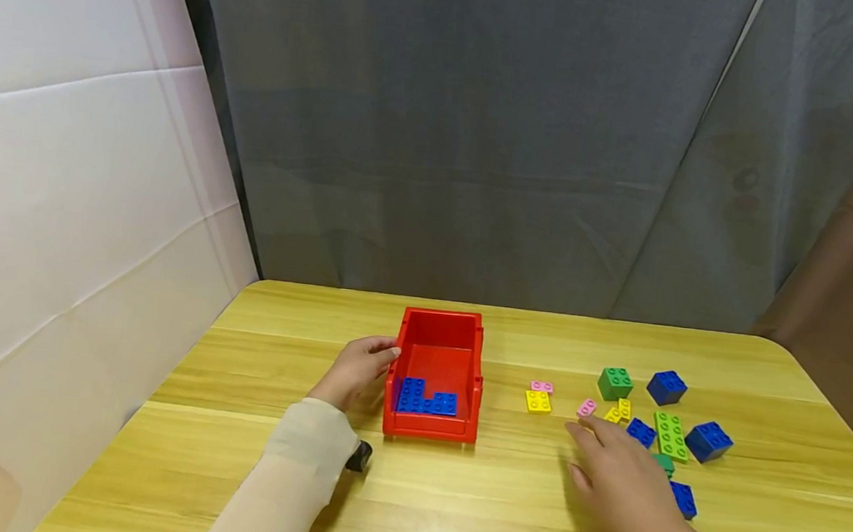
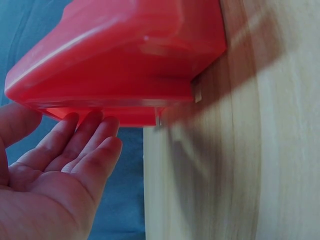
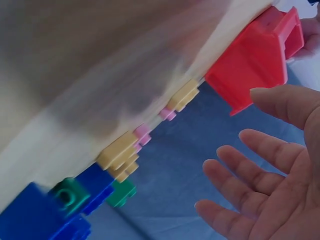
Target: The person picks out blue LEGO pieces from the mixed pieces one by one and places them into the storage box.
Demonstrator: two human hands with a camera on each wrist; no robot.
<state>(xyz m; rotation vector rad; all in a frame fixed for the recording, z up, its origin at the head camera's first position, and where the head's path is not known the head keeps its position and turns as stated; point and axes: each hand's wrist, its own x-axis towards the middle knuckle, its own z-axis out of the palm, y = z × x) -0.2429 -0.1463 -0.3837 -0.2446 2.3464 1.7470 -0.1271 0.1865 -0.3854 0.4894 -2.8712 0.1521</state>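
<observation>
My left hand [image 1: 358, 369] is at the left side of a red plastic bin [image 1: 432, 430], its thumb [image 2: 19, 122] at the rim and its fingers extended under the lip. Blue toy bricks [image 1: 411, 394] lie inside, at the bin's near end. Over the table to the right, my right hand [image 1: 623, 482] hovers with loosely spread fingers and nothing in its grasp. A small pink brick [image 1: 587, 407] and small yellow bricks [image 1: 618, 411] lie just beyond its fingertips. The hand partly hides a dark green brick [image 1: 664, 464] and a blue brick [image 1: 684, 500].
Between bin and right hand lie a yellow brick [image 1: 538, 402] and another pink brick [image 1: 541, 386]. Farther right are a green block [image 1: 615, 384], blue blocks [image 1: 667, 388] and a long lime brick [image 1: 671, 436]. Grey cloth [image 1: 444, 134] hangs behind the wooden table [image 1: 302, 323].
</observation>
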